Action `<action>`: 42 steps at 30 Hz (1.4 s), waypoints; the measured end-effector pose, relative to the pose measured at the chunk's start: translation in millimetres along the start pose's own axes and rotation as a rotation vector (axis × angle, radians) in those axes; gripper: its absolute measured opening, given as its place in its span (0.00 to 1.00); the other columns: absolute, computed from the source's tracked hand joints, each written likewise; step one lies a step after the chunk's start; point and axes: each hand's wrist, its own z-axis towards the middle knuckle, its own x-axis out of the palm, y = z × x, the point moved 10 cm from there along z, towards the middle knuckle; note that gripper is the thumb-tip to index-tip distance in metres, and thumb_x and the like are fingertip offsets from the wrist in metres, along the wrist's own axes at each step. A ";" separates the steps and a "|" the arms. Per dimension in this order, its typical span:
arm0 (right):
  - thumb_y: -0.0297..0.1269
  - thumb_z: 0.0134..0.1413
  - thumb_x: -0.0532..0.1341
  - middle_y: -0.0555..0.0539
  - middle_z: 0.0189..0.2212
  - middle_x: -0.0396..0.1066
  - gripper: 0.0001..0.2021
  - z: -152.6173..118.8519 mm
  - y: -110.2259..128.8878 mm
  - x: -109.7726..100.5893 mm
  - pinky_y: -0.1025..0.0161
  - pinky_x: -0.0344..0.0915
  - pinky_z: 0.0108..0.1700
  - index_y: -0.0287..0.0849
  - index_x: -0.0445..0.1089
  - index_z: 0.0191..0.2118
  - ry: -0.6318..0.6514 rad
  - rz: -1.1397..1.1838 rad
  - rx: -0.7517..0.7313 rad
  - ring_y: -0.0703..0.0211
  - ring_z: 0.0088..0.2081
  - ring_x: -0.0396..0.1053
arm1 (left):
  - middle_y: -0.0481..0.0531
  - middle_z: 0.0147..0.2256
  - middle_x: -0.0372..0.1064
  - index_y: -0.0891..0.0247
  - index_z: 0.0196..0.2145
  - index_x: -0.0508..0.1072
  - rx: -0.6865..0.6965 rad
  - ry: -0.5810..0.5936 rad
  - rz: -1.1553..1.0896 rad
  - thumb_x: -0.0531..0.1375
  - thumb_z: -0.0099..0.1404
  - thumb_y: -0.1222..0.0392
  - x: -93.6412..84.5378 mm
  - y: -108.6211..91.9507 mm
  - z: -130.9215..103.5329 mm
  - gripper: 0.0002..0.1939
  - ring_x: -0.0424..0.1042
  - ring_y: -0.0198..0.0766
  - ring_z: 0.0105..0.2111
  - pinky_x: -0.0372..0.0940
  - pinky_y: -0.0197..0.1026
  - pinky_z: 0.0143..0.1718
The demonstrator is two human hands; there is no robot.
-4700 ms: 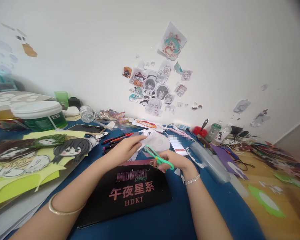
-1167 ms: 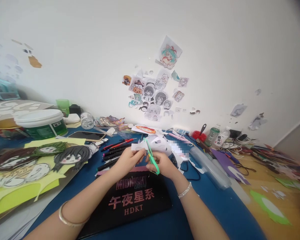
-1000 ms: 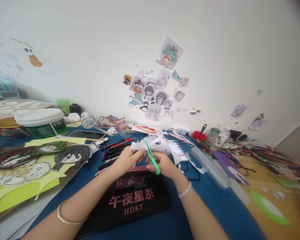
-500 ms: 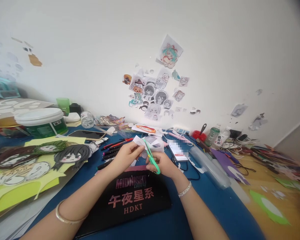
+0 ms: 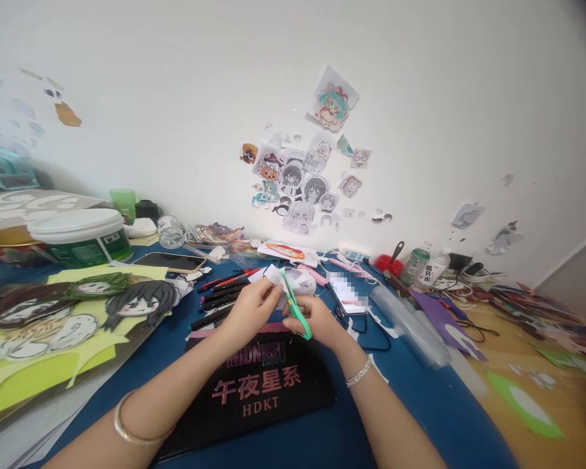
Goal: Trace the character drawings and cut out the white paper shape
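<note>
Fingers pinching paper cutout, scissors beside

The left hand pinched a white paper cutout above the blue table. The right hand gripped green scissors, blades up into the paper's edge. Both hands hovered over a black box printed with pink lettering. Markers lay just left of the paper, a phone beyond them. Drawn figures on yellow sheets lay far left, near a lidded tub. Stickers covered the wall. Bottles stood at the right.
</note>
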 end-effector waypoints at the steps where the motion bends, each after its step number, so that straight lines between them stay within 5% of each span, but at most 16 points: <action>1: 0.43 0.38 0.67 0.54 0.19 0.61 0.15 0.1 0.1 -0.1 0.68 0.57 0.24 0.38 0.66 0.29 -0.008 0.006 -0.003 0.68 0.21 0.59 | 0.44 0.17 0.58 0.61 0.19 0.59 -0.003 -0.004 -0.002 0.48 0.61 0.52 0.3 0.3 -0.2 0.16 0.57 0.33 0.19 0.52 0.36 0.23; 19: 0.42 0.41 0.66 0.52 0.24 0.62 0.14 0.3 10.0 8.3 0.68 0.57 0.26 0.38 0.68 0.31 0.021 0.103 -0.100 0.68 0.23 0.58 | 0.43 0.16 0.60 0.62 0.20 0.59 -0.080 0.085 -0.371 0.51 0.59 0.53 10.3 1.5 0.4 0.14 0.60 0.31 0.19 0.57 0.36 0.25; 32: 0.42 0.41 0.66 0.52 0.24 0.62 0.14 0.6 7.6 5.8 0.68 0.56 0.26 0.37 0.67 0.31 -0.008 0.079 -0.093 0.68 0.23 0.56 | 0.45 0.19 0.61 0.63 0.20 0.61 -0.024 0.126 -0.408 0.49 0.61 0.53 15.3 3.7 2.3 0.15 0.62 0.32 0.22 0.59 0.37 0.27; 42: 0.43 0.40 0.66 0.54 0.18 0.60 0.14 -1.2 8.6 3.8 0.68 0.56 0.23 0.38 0.65 0.28 -0.037 -0.015 -0.056 0.67 0.21 0.57 | 0.43 0.18 0.58 0.61 0.20 0.58 -0.035 0.052 -0.305 0.49 0.61 0.52 4.5 1.3 1.2 0.15 0.60 0.32 0.21 0.56 0.36 0.27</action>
